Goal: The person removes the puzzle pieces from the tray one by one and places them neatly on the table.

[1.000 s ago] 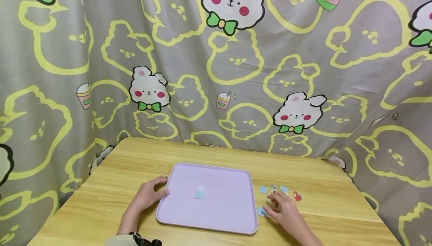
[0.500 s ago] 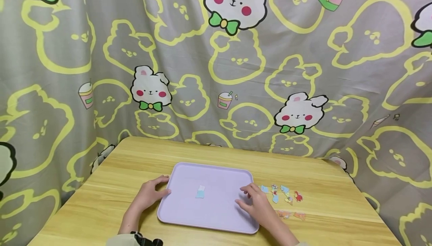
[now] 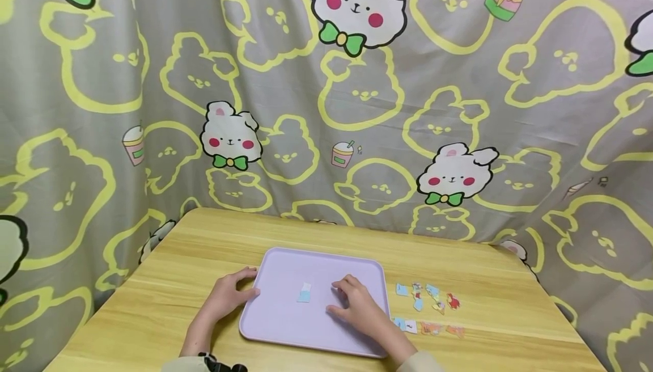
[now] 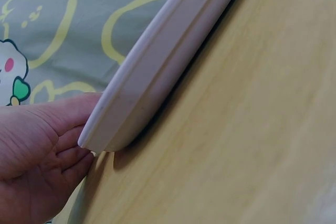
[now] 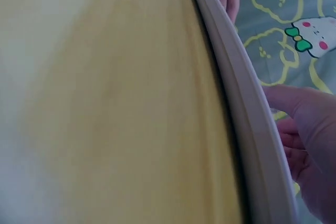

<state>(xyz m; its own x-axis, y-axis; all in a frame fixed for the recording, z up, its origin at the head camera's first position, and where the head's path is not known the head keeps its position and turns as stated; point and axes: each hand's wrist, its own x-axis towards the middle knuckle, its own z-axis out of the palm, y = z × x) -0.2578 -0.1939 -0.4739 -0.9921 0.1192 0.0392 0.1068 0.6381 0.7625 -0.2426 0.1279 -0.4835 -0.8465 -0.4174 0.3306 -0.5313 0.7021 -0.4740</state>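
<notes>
On the lilac tray (image 3: 285,326) lie a white piece (image 3: 306,287) and a light blue piece (image 3: 304,296), set against each other like small puzzle pieces. My left hand (image 3: 227,298) rests at the tray's left edge, thumb touching the rim; the left wrist view shows this hand (image 4: 42,156) close against the side wall. Over the right half of the tray hovers my right hand (image 3: 359,309), thumb and forefinger apart, with nothing visible between them. In the right wrist view the rim partly hides the right hand (image 5: 315,140).
Right of the tray, several small printed pieces lie on the wooden table (image 3: 490,292) in two loose rows, among them a blue piece (image 3: 402,290), a red piece (image 3: 453,301) and an orange piece (image 3: 431,328). A patterned curtain (image 3: 285,88) hangs behind the table.
My right hand has moved left from above the loose pieces to over the tray, uncovering the front row. The left hand has stayed by the tray's edge.
</notes>
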